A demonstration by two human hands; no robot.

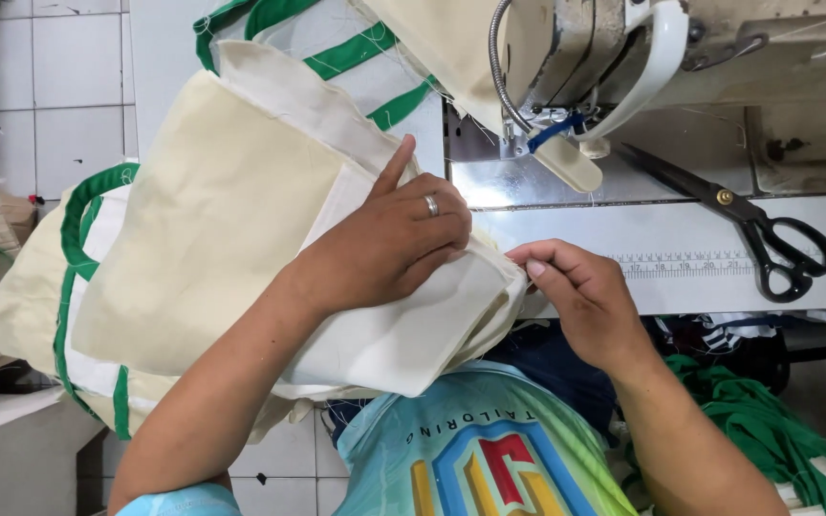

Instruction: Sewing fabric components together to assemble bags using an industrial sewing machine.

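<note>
Head view shows the sewing machine [623,57] at the top right, and I place everything else from it. Biggest in front of me is the cream cloth bag [231,220] with green strap trim, spread to the machine's left and draped off the near edge of the white sewing table [681,248] toward my lap; another green-trimmed bag [336,48] lies just left of the machine, beyond it. To do this step well, I judge the folded layers should stay flat and their edges matched before the corner goes toward the needle side, so my palm should press evenly while my fingertips keep the fold from slipping. My left hand [389,244] lies flat on the bag below and left of the machine, fingers spread, index pointing up toward it, a ring on one finger, pressing rather than gripping. My right hand [580,296] sits directly below the machine, wrist bent, thumb and fingertips pinched on the bag's corner at the table edge. The hands are close but not touching. Black scissors [757,220] rest on the table below the machine's right end. A heap of green straps [767,420] lies lower still, beside my right forearm.
</note>
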